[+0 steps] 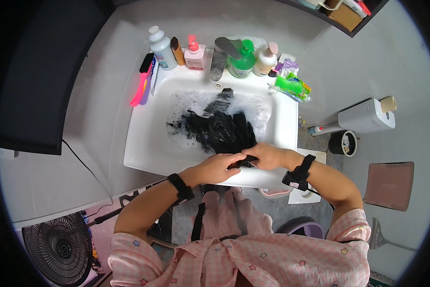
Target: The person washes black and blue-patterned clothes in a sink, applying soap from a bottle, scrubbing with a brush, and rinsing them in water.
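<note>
Black wet cloth (pixel 224 131) lies bunched in soapy water inside a white washbasin (pixel 143 150). At the basin's near edge my left hand (pixel 218 168) grips a fold of it between thumb and fingers. Close beside, my right hand (pixel 269 156) is closed on the same fold, so the two hands almost touch. Part of the cloth trails toward the drain side of the basin under foam. Black straps circle both wrists.
Behind the basin stand a grey faucet (pixel 218 61), a green pump bottle (pixel 242 61), a pink pump bottle (pixel 195 55) and a light-blue bottle (pixel 163 50). A pink brush (pixel 142 84) rests at left, a green sponge (pixel 288 85) at right. A black fan (pixel 62 249) stands lower left.
</note>
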### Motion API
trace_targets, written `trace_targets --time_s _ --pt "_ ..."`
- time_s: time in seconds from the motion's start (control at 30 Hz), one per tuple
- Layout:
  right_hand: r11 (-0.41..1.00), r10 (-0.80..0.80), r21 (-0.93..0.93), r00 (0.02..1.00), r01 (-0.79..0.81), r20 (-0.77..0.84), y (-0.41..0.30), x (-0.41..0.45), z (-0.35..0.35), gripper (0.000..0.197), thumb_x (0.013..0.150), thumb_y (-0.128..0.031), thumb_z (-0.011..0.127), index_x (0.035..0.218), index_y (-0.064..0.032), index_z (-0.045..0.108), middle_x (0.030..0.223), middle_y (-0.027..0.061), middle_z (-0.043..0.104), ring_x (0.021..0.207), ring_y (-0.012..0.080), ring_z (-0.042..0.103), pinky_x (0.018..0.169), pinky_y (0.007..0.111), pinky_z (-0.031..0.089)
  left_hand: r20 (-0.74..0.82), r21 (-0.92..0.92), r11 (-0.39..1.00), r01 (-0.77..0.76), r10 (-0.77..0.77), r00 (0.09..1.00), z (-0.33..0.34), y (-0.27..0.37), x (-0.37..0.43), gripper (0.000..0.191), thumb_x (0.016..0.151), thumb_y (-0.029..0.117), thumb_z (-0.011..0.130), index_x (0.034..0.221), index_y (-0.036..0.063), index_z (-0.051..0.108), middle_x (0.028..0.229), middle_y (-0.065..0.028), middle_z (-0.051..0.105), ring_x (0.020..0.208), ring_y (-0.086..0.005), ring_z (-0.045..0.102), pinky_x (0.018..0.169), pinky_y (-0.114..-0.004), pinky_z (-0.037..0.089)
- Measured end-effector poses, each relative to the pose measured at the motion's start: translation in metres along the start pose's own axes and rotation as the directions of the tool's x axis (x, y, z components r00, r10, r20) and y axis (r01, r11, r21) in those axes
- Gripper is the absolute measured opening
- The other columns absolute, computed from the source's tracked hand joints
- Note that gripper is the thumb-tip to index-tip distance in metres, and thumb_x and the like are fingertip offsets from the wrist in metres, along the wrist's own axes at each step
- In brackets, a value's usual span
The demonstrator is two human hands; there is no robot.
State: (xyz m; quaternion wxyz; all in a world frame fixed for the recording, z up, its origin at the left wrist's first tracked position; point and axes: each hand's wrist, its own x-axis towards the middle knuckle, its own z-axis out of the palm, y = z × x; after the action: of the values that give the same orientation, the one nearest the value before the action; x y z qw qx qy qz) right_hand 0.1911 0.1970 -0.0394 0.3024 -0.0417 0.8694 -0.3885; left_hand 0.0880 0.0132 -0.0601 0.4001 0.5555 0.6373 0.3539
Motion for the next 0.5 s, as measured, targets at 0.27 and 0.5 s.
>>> trace_targets --time_s 0.27,0.5 --pt "0.971 -0.222 0.024 0.929 0.240 -0.297 0.002 -0.022 0.003 0.025 0.065 -0.001 0.056 0.089 -0.0042 0.059 0.081 0.0184 0.060 0.076 0.0340 0.058 0.067 0.039 0.046 0.097 0.439 0.897 0.051 -0.104 0.990 -0.009 -0.030 0.010 0.026 0.069 0.019 0.063 0.093 0.0096 0.056 0.092 -0.0049 0.058 0.095 -0.0236 0.051 0.084 -0.037 0.033" --pt "0.995 -0.041 -0.092 0.699 -0.035 -0.714 0.001 -0.034 -0.010 0.016 0.064 -0.010 0.061 0.077 -0.0033 0.056 0.062 0.0162 0.057 0.060 0.0356 0.058 0.057 0.038 0.048 0.049 0.836 0.548 0.038 -0.143 0.989 -0.011 -0.041 0.024 0.015 0.067 0.020 0.062 0.078 0.0104 0.062 0.075 -0.0064 0.056 0.075 -0.0225 0.058 0.055 -0.038 0.047"
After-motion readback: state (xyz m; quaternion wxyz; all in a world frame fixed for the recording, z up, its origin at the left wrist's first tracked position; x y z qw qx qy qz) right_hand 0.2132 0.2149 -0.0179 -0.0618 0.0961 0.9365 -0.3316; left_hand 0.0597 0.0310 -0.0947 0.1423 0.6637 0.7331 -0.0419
